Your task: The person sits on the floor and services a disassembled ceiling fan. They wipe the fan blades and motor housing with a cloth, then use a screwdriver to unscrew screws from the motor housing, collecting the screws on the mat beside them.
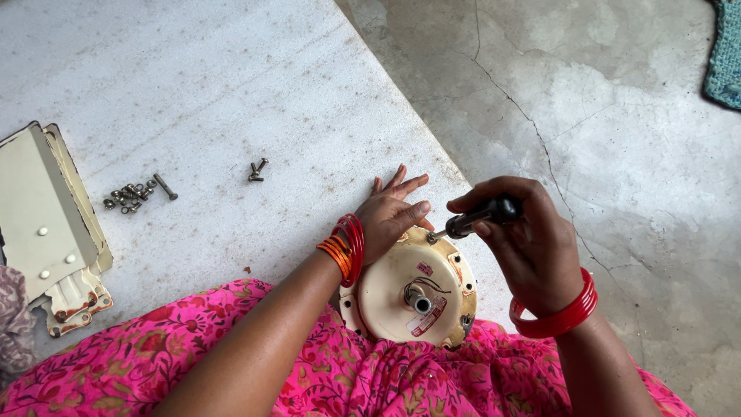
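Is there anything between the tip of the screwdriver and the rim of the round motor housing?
Nothing visible. The right hand holds the screwdriver with its tip at the motor housing rim; the left hand rests just beside it.

There is 1 round cream fan motor housing (409, 289), with 1 short shaft (420, 301) at its centre and 2 small stickers on its face. 1 black-handled screwdriver (482, 216) is in view. 2 hands show, 1 left hand (390, 212) and 1 right hand (529, 247). On the white slab (231, 93) lie 2 groups of hardware: 1 cluster of screws and nuts (135, 193), too small and tangled to count singly, and 1 pair of 2 screws (257, 171). At the left edge is 1 stack of cream fan blades (50, 232), at least 2 in it
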